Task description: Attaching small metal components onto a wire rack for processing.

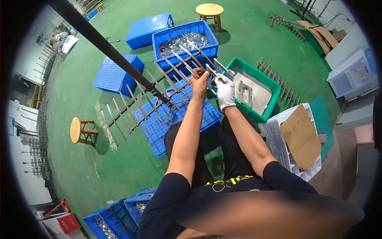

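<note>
At two o'clock we see flattened brown cardboard boxes (320, 35) lying on the green floor (119, 167), near the wall. At three o'clock a brown cardboard sheet (300, 136) rests tilted on an overturned white crate (278, 149). At seven o'clock, by the rim, we make out a small red rectangular sign (68, 223) with pale markings, leaning low beside a blue crate (107, 219).

Bright even light, fisheye-warped edges
</note>
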Available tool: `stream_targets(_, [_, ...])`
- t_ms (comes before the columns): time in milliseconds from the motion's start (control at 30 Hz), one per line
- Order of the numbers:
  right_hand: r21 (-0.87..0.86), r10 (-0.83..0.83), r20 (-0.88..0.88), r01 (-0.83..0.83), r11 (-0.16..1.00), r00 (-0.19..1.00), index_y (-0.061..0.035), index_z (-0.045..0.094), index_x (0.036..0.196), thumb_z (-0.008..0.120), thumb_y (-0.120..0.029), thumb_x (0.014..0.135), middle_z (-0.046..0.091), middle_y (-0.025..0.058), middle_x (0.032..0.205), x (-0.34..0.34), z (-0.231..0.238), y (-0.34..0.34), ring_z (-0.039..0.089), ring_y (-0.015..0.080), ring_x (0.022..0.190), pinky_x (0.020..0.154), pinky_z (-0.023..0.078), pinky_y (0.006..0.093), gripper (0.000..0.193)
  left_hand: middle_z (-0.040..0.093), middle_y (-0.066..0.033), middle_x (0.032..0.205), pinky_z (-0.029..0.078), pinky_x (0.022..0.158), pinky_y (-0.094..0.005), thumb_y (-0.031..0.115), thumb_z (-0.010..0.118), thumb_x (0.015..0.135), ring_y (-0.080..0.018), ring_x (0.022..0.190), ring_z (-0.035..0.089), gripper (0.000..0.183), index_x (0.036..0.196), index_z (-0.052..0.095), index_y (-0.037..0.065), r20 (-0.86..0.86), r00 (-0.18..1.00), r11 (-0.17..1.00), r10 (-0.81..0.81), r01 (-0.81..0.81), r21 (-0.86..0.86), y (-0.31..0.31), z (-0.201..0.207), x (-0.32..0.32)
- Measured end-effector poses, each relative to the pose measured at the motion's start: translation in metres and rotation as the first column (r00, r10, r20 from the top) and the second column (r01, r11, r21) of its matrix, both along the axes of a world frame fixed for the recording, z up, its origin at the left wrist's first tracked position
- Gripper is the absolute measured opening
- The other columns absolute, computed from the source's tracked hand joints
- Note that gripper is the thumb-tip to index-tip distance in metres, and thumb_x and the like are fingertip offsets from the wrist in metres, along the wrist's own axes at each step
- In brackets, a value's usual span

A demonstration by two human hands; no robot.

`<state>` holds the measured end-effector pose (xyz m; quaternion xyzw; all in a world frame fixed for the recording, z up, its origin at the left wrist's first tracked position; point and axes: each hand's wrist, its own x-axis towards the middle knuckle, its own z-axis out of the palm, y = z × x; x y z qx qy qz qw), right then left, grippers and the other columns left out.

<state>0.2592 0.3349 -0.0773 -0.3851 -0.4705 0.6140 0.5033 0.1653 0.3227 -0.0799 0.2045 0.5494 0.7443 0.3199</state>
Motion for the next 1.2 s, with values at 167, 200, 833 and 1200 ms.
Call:
stream_targets(167, [0.008,-0.002,0.002,0.002,1.000,1.000,0.0002,0.063,0.099,0.056,-0.005,0.082,0.063,0.0037,0.080,-0.001,-0.003,0.001,0.053,0.0105,0.068,0.062,0.043,0.0200,0.019,0.053,-0.0045,0.078,0.041,0.071,-0.0247,0.007,0.060,0.074,-0.0141,0.072,0.048,0.013,0.085,0.055,0.003,0.003,1.000,1.000,-0.006,0.006,-0.010,0.001,0.000,0.000])
stream_targets(200, [0.003,-0.001,0.000,0.001,1.000,1.000,0.0002,0.063,0.099,0.056,-0.005,0.082,0.064,0.0040,0.080,-0.001,-0.004,0.002,0.054,0.0106,0.068,0.062,0.043,0.0201,0.019,0.053,-0.0046,0.078,0.041,0.071,-0.0247,0.007,0.060,0.074,-0.0141,0.072,0.048,0.013,0.085,0.055,0.003,0.002,1.000,1.000,-0.009,0.009,-0.013,0.001,0.000,0.000])
stream_targets(833, [0.114,0.264,0.272,-0.303,0.946,0.926,-0.0005,0.056,0.114,0.054,-0.008,0.076,0.061,0.0123,0.105,0.012,0.010,0.028,0.058,0.0209,0.093,0.078,0.047,0.0254,0.039,0.055,-0.0039,0.079,0.041,0.065,-0.0244,0.009,0.060,0.076,-0.0120,0.071,0.050,0.012,0.087,0.055,0.006,-0.038,0.999,0.999,-0.032,0.034,0.041,0.018,-0.011,0.000])
stream_targets(1200, [0.144,0.304,0.273,-0.351,0.925,0.913,-0.0018,0.055,0.116,0.054,-0.006,0.076,0.062,0.0089,0.103,0.017,0.012,0.036,0.055,0.0152,0.085,0.074,0.046,0.0233,0.040,0.054,-0.0029,0.080,0.038,0.065,-0.0217,0.010,0.061,0.077,-0.0100,0.071,0.049,0.013,0.088,0.054,0.006,0.056,0.996,0.997,-0.069,0.068,0.026,0.018,0.000,0.001])
